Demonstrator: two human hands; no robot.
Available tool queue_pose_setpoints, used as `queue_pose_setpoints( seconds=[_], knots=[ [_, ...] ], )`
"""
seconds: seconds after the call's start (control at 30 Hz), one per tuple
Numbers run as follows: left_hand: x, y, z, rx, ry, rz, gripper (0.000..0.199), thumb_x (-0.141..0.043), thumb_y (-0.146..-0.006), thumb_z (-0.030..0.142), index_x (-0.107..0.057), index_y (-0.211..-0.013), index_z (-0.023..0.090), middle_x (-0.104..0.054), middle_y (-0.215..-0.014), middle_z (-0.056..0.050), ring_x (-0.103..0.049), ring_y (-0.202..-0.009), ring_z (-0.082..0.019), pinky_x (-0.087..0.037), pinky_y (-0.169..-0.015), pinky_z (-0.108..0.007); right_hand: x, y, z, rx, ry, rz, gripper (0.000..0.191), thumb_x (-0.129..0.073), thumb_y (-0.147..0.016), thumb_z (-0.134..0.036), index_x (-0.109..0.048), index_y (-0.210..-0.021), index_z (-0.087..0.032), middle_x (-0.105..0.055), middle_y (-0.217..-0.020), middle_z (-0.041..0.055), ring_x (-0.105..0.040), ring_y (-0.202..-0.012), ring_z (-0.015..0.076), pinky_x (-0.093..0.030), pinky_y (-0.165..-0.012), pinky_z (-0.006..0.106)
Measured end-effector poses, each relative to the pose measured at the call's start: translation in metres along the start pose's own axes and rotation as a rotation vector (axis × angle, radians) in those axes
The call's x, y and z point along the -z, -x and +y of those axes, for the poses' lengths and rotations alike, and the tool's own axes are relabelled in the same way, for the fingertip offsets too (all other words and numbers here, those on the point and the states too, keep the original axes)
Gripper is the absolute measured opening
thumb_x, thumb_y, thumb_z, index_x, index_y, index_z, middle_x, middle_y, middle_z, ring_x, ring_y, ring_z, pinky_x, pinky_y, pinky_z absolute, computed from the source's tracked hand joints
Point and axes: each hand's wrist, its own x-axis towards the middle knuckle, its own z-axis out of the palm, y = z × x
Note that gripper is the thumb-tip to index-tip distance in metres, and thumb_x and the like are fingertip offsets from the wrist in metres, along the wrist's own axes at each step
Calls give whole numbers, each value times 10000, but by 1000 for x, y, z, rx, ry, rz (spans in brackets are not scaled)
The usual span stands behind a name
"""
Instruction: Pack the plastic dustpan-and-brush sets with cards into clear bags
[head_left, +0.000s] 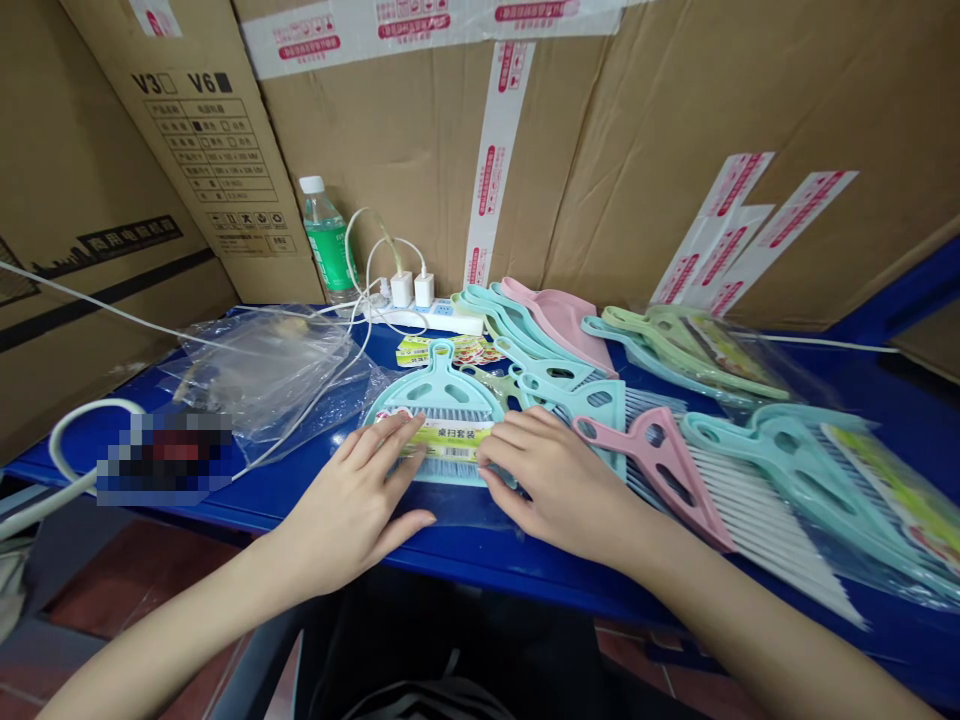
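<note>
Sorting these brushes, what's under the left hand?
The left hand lies on the yellow label of a mint-green brush; whatever is beneath its palm is covered.

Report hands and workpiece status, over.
Left hand and right hand flat on mint-green table brush. Pink table brush just right of right hand, not on the mint-green brush.
</note>
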Motion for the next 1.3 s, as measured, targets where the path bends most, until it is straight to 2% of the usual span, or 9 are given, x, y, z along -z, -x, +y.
queue_pose_setpoints(
  seconds=[0.17,0.27,0.37,0.47,0.63,0.9,1.3],
  knots=[
    [3,4,-1,5,5,-3,496,-398,-988,475,-609,-1278,133,-517,-1429,-173,-482,-1274,-339,-494,-971,-483,0,0,0,-6,0,-4,172,-496,-887,-106,-581,-766,-195,-635,-734,34,-536,-724,193,-374,-720,335],
    [6,6,-2,5,39,36,445,-396,-995,434,-628,-1243,147,-536,-1408,-166,-500,-1243,-333,-505,-935,-478,1,0,0,-10,-4,-7,169,-495,-890,-111,-581,-773,-197,-636,-741,36,-535,-729,196,-377,-722,338],
    [10,7,-5,3,72,125,358,-378,-1008,320,-665,-1150,163,-604,-1315,-146,-536,-1185,-301,-511,-906,-442,1,1,0,-6,-7,-17,155,-504,-872,-102,-583,-776,-196,-639,-751,37,-530,-734,196,-373,-721,337],
    [13,7,-13,13,93,164,288,-396,-998,221,-678,-1045,184,-668,-1170,-109,-582,-1079,-249,-516,-866,-393,1,1,0,4,-10,-31,143,-520,-832,-77,-589,-784,-193,-647,-770,39,-529,-751,198,-364,-727,338],
    [13,8,-30,35,166,146,177,-489,-977,236,-653,-1015,183,-698,-1015,-74,-602,-960,-214,-519,-813,-354,3,1,0,11,-8,-39,159,-518,-788,-48,-606,-803,-180,-655,-791,48,-528,-769,205,-356,-729,344],
    [4,11,-43,-11,178,141,264,-431,-994,208,-693,-972,196,-707,-850,-40,-594,-810,-178,-489,-730,-317,4,1,0,20,25,-60,228,-520,-714,-43,-622,-867,-177,-659,-813,59,-533,-789,217,-357,-743,345],
    [0,15,-51,-98,240,157,253,-440,-999,213,-679,-917,192,-694,-820,-23,-579,-785,-171,-462,-740,-298,7,2,3,34,-1,-54,160,-518,-847,-74,-613,-780,-184,-642,-776,32,-506,-765,192,-368,-755,337]
  ],
)
